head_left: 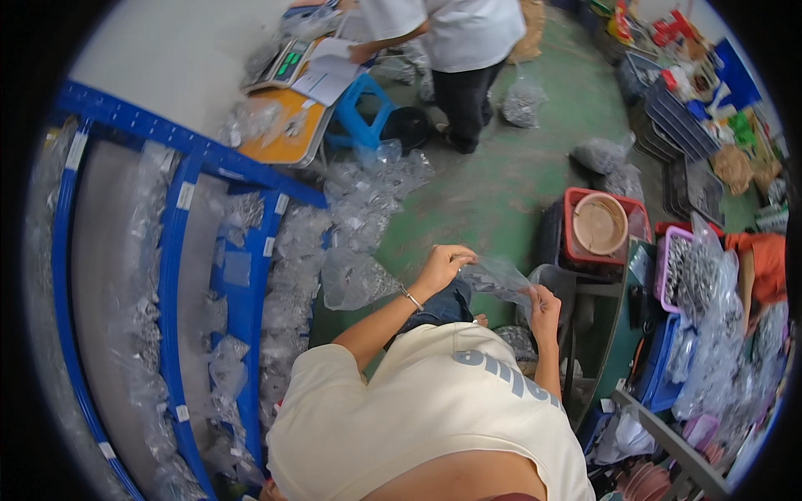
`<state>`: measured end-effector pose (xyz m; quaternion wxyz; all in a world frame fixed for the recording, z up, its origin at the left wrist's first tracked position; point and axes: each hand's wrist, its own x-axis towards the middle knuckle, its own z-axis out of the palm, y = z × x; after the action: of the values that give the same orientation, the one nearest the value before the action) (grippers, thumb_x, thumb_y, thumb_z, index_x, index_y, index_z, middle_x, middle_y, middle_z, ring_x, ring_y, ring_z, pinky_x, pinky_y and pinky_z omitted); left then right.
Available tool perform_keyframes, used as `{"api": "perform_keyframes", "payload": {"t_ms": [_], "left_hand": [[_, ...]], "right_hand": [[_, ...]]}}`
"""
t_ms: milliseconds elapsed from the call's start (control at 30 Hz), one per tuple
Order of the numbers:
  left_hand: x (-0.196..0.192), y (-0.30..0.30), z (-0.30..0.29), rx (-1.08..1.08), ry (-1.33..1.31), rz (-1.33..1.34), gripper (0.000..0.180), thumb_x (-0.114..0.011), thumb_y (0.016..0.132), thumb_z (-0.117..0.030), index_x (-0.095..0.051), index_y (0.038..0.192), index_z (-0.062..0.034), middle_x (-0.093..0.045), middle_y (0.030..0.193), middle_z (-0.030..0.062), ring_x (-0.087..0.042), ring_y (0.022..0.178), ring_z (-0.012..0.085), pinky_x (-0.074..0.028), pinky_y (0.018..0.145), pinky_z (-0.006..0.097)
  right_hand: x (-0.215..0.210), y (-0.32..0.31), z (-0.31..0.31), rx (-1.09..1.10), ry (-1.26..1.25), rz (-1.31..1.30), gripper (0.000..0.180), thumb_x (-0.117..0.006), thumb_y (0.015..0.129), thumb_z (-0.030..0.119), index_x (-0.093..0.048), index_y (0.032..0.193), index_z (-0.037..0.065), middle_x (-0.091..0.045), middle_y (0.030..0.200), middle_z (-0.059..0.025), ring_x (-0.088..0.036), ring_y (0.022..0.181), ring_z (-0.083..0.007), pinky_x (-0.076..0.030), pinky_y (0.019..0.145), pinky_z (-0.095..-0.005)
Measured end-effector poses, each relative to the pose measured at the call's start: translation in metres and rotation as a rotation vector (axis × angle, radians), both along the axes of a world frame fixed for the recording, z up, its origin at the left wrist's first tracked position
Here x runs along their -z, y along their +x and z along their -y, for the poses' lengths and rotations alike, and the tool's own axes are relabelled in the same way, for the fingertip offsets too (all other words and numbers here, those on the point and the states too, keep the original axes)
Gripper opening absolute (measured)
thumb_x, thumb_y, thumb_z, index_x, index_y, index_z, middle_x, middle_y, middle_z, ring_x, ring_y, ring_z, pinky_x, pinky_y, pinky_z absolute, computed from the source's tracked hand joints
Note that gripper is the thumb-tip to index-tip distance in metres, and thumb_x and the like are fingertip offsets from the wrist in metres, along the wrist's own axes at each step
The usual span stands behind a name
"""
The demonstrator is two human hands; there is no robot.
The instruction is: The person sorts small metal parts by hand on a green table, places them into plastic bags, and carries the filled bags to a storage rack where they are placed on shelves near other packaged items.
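A clear plastic bag (499, 277) is stretched between my two hands in front of my body. My left hand (445, 265), with a bracelet at the wrist, pinches one side of it. The other side is gripped by my right hand (545, 309), its fingers closed on the plastic. No contents can be made out inside the bag. Just left of my left hand, a filled clear bag (357, 280) of small parts lies on the floor.
Blue shelving (171, 250) with bagged parts lines the left. Ahead, a person (458, 42) stands by an orange table (288, 138) and a blue stool (361, 113). At right are a red crate (572, 219) with a round tan tub (600, 224), and a cluttered workbench (614, 334).
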<state>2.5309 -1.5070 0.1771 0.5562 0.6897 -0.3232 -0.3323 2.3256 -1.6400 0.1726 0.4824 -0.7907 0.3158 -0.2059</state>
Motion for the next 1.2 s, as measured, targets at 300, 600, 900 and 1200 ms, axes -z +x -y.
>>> {"api": "perform_keyframes", "payload": {"t_ms": [300, 600, 900, 1200], "left_hand": [[0.042, 0.068, -0.081, -0.251, 0.146, 0.246, 0.005, -0.065, 0.068, -0.012, -0.066, 0.069, -0.0075, -0.061, 0.062, 0.0086, -0.054, 0.058, 0.0238, -0.037, 0.075, 0.031], [0.059, 0.155, -0.135, -0.369, 0.206, 0.158, 0.007, -0.067, 0.064, -0.011, -0.065, 0.066, -0.0047, -0.059, 0.059, 0.0112, -0.057, 0.054, 0.0234, -0.042, 0.051, 0.032], [0.096, 0.193, -0.165, -0.553, 0.194, 0.066, 0.015, -0.066, 0.069, -0.015, -0.06, 0.077, -0.0055, -0.059, 0.063, 0.0097, -0.058, 0.057, 0.0251, -0.043, 0.051, 0.033], [0.084, 0.196, -0.139, -0.15, 0.318, 0.577, 0.048, -0.068, 0.067, -0.013, -0.052, 0.112, -0.0166, -0.059, 0.096, 0.0054, -0.052, 0.099, 0.0254, -0.011, 0.1, 0.056]], "right_hand": [[0.045, 0.115, -0.028, -0.232, -0.046, -0.099, 0.012, -0.051, 0.082, 0.008, -0.06, 0.078, 0.002, -0.059, 0.072, -0.0167, -0.054, 0.064, -0.0353, -0.04, 0.063, -0.0352], [0.06, 0.217, -0.059, -0.421, -0.056, -0.243, 0.017, -0.05, 0.085, 0.011, -0.058, 0.076, -0.002, -0.053, 0.061, -0.02, -0.049, 0.049, -0.027, -0.037, 0.049, -0.0308], [0.068, 0.283, -0.072, -0.56, -0.204, -0.263, 0.012, -0.056, 0.079, 0.01, -0.056, 0.071, 0.001, -0.044, 0.054, -0.0211, -0.045, 0.051, -0.0379, -0.035, 0.046, -0.0374], [0.055, 0.31, -0.068, -0.747, -0.414, -0.243, 0.016, -0.05, 0.083, 0.009, -0.061, 0.075, 0.0, -0.06, 0.066, -0.0159, -0.058, 0.057, -0.0297, -0.044, 0.054, -0.0308]]}}
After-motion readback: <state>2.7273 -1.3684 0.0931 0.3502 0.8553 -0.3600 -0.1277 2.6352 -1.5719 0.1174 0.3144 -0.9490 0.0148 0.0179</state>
